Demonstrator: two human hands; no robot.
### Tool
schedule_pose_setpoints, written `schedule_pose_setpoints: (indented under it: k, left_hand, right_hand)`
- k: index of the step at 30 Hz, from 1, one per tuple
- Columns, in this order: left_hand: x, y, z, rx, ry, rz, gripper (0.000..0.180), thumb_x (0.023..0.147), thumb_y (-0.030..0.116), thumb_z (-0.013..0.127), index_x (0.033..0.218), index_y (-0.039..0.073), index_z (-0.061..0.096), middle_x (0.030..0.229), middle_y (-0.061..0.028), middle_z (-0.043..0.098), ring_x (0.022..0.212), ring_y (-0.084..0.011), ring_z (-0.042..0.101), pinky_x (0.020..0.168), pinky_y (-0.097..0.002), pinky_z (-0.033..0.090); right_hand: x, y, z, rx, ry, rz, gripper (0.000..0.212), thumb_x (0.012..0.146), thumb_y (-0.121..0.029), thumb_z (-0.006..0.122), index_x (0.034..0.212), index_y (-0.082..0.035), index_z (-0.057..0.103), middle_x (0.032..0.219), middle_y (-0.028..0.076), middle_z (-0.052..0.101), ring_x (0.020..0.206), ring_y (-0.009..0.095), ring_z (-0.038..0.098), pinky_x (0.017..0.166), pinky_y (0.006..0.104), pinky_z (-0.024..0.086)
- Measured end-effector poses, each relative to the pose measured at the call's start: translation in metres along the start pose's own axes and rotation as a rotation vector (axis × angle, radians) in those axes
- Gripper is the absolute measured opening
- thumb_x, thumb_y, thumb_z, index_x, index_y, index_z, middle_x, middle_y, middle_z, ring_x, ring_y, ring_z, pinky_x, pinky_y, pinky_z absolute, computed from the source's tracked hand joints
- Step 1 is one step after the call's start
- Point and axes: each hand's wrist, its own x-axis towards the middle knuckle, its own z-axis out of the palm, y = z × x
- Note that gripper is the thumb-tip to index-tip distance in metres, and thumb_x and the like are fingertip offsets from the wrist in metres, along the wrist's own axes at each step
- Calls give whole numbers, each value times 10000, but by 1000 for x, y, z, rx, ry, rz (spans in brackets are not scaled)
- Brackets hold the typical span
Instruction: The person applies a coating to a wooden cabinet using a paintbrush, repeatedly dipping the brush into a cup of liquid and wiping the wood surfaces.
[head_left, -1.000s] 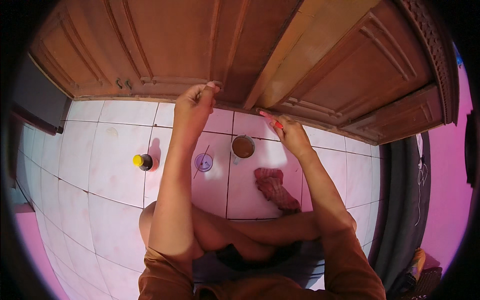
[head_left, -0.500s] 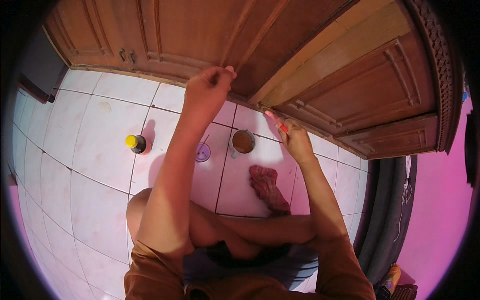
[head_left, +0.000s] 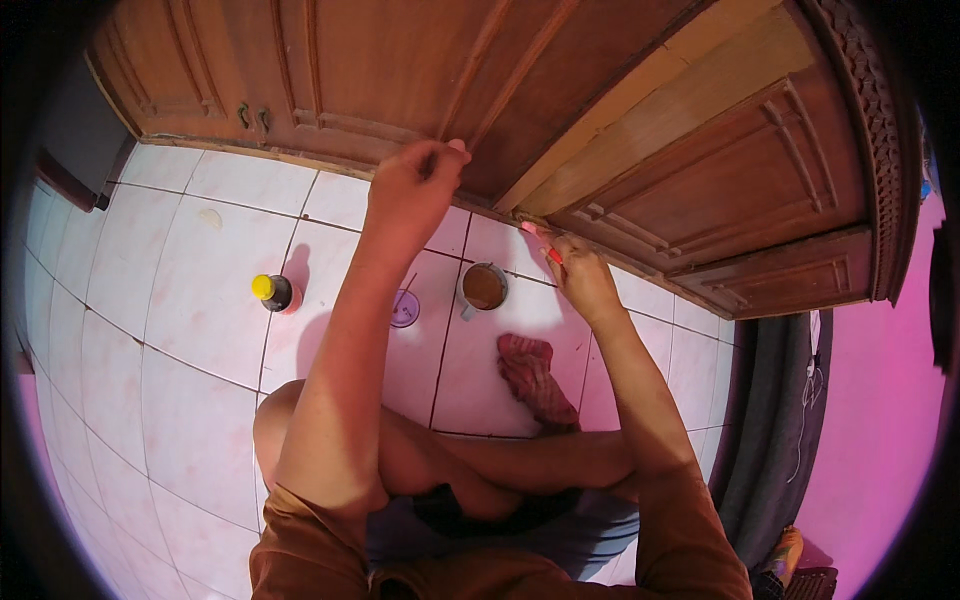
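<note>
Head view: from the mug (head_left: 466,297), the right hand (head_left: 587,281), at three o'clock, grasps a slim red tool (head_left: 555,256) at two o'clock; the left hand (head_left: 416,182), at eleven, is curled before the cabinet (head_left: 375,65), its grip impossible to tell.

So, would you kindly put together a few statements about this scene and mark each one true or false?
1. The right hand holds a slim red object. True.
2. The mug stands left of the yellow-capped bottle. False: it stands to the right of it.
3. The mug contains brown liquid. True.
4. The left hand grips the mug. False: it is apart from it.
5. The crumpled cloth is reddish. True.
</note>
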Motion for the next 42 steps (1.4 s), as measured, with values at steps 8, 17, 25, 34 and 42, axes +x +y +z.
schedule_pose_setpoints:
  k: [8, 17, 25, 34, 42]
  left_hand:
    - [1, -7, -2, -72, 23, 43, 372, 949, 360, 641, 979, 5, 749, 717, -35, 645, 696, -113, 586, 667, -277, 466]
    - [-1, -2, -3, -42, 15, 25, 318, 947, 303, 622, 988, 13, 746, 731, -27, 639, 683, -91, 572, 640, -259, 459]
    - [-6, 10, 6, -49, -31, -29, 339, 999, 353, 612, 987, 32, 718, 724, 35, 551, 661, -60, 483, 617, -225, 383]
    - [-5, 6, 2, -41, -35, -26, 331, 1009, 357, 604, 975, 48, 718, 720, 44, 540, 653, -50, 466, 603, -222, 366]
    - [-7, 2, 2, -57, -40, -33, 300, 1019, 317, 592, 971, 49, 716, 715, 42, 542, 651, -53, 467, 601, -227, 370]
  right_hand:
    - [-5, -4, -7, 7, 33, -15, 355, 935, -110, 619, 1289, -129, 624, 967, 219, 668, 818, 410, 668, 718, 490, 559]
    - [8, -4, -5, -34, 70, -16, 283, 934, -105, 627, 1210, -47, 648, 923, 200, 656, 806, 398, 662, 710, 485, 561]
    - [-16, 20, 1, -78, -43, 27, 270, 974, -158, 596, 1223, -70, 650, 1003, 189, 666, 911, 382, 666, 769, 485, 560]
    - [5, 3, -69, -39, 16, -10, 320, 974, -208, 616, 1285, -138, 639, 962, 160, 661, 889, 368, 672, 762, 479, 567]
    - [2, -43, -145, -45, 117, -26, 289, 945, -187, 676, 1231, -148, 669, 851, 155, 610, 733, 352, 618, 659, 453, 507]
